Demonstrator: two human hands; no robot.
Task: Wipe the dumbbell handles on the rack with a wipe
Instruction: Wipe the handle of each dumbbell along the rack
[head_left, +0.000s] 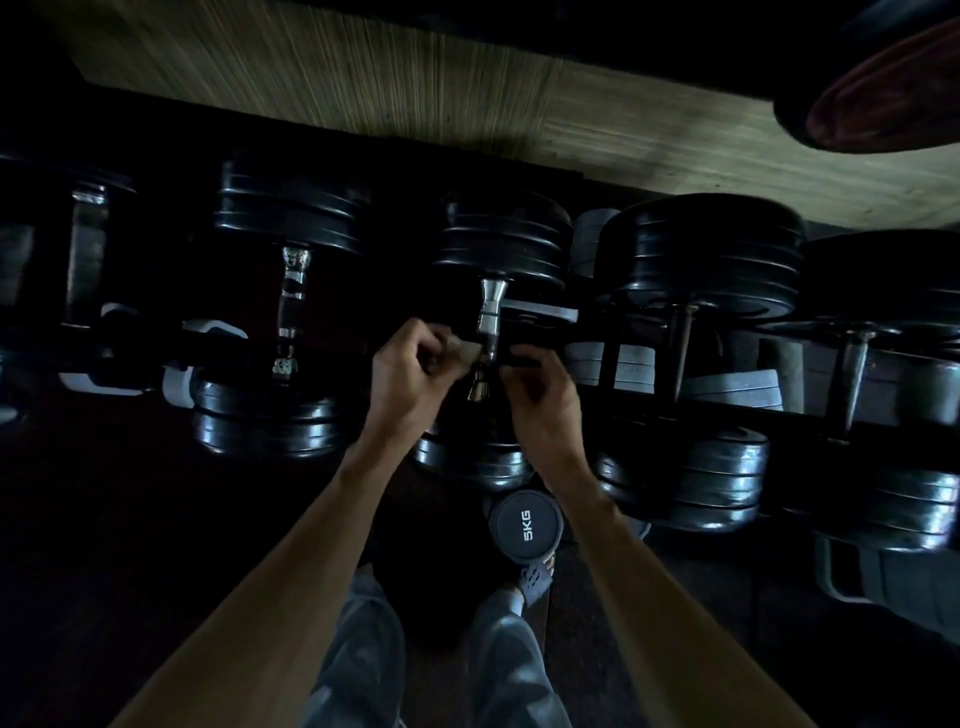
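1. Dim gym corner — wood-panel wall (415, 88) behind, dark floor below.
2. Rack (727, 410) runs left-right, carrying black dumbbells side by side; centre dumbbell (501, 244) lies with its long axis pointing away from the person, towards the wall.
3. Its chrome handle (489, 322) sits between both hands, each about equally near.
4. Left hand (410, 374) pinches a pale wipe (465, 353), touching the handle's left side.
5. Right hand (543, 395) has curled fingers at the handle's right — can't tell what it grasps.

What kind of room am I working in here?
Most likely a dim gym weight area: black plate dumbbells lie in a row on a rack, a weight marked 5KG sits below, and the floor is wood-look.
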